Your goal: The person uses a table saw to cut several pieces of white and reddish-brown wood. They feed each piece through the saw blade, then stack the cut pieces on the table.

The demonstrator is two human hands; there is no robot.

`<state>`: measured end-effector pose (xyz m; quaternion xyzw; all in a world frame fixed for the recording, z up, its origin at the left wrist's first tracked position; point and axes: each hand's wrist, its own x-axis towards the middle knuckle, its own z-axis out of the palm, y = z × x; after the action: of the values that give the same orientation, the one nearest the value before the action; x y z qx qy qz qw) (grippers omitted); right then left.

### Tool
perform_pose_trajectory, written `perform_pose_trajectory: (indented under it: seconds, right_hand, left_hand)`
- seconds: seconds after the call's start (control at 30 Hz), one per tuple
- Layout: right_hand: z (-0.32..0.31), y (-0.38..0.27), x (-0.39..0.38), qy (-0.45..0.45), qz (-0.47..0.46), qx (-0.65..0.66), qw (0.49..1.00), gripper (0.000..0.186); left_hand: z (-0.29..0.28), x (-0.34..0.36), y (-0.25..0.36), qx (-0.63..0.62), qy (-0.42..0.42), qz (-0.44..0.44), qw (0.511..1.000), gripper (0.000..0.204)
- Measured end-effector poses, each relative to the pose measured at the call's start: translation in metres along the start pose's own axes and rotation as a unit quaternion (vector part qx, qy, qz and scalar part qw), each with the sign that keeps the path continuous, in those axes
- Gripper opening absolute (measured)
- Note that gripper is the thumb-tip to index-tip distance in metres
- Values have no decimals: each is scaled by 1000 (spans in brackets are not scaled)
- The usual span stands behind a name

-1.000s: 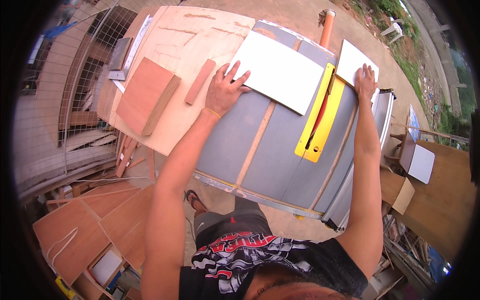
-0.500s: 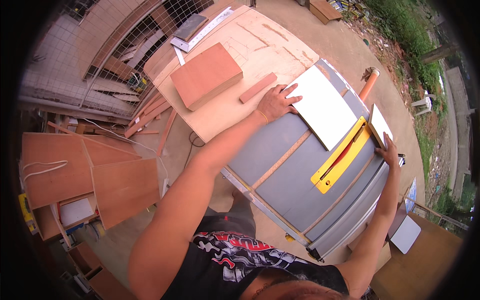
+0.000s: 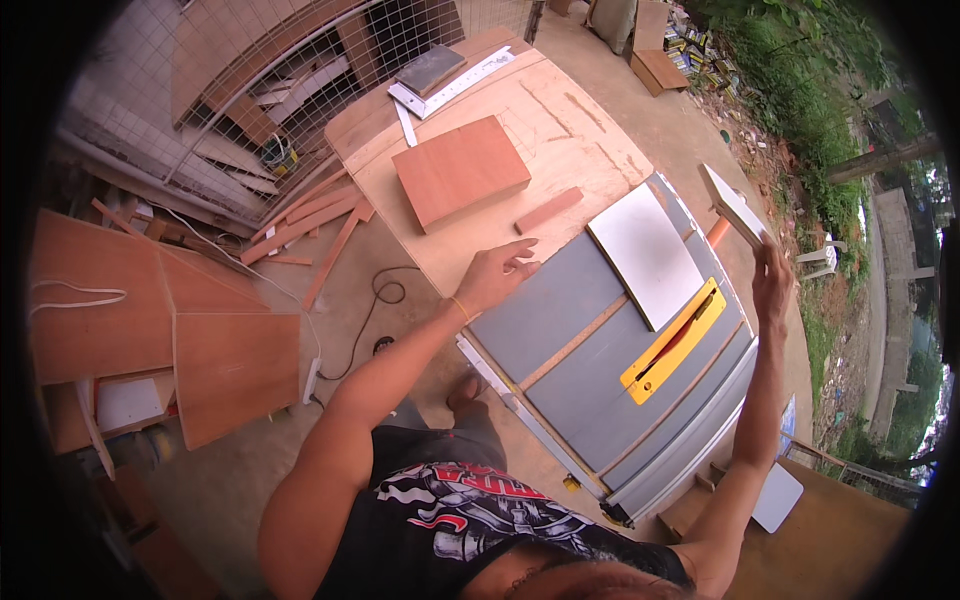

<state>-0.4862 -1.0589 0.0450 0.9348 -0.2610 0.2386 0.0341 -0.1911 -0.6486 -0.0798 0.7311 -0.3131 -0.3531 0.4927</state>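
My right hand (image 3: 771, 283) grips the end of a narrow white-faced board (image 3: 738, 206), raised beyond the right edge of the table saw (image 3: 545, 325). A larger white board (image 3: 650, 255) lies flat on the grey saw top, its near corner close to the yellow insert plate (image 3: 674, 342) with a dark slot. My left hand (image 3: 497, 274) hovers by the left edge of the saw top, fingers apart and holding nothing. Past its fingertips, a short reddish wood strip (image 3: 548, 211) lies on the plywood tabletop, beside a stack of brown rectangular panels (image 3: 462, 172).
A metal square (image 3: 455, 85) and a dark block (image 3: 430, 70) sit at the table's far left. Wooden cabinets (image 3: 235, 375) and loose strips (image 3: 310, 215) occupy the left floor, with a black cable (image 3: 385, 290) nearby. A wire mesh fence (image 3: 270, 80) stands behind.
My left hand has let go of the larger white board and moved left. My right hand has lifted the narrow board off the saw top, up and outward. The view has shifted slightly.
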Motion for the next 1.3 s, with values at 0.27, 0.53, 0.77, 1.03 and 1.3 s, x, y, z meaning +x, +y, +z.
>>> perform_pose_trajectory:
  seconds: [0.27,0.53,0.77,1.03,1.3]
  right_hand:
    - [146,-312,86,64,-260,142,953,35]
    - [181,-362,37,-150,-205,166,953,54]
    - [227,-163,27,-95,333,-34,938,81]
    - [258,-231,22,-120,428,-25,895,89]
    - [217,-348,-74,-54,429,-39,901,75]
  left_hand:
    - [-57,-47,-46,11,-158,-25,987,48]
    - [-113,-55,-72,7,-213,-46,976,46]
    - [-112,-42,-91,5,-302,-64,951,46]
    - [-142,-64,-93,-43,-320,-117,939,45]
    - [-137,-38,-78,111,-300,17,947,50]
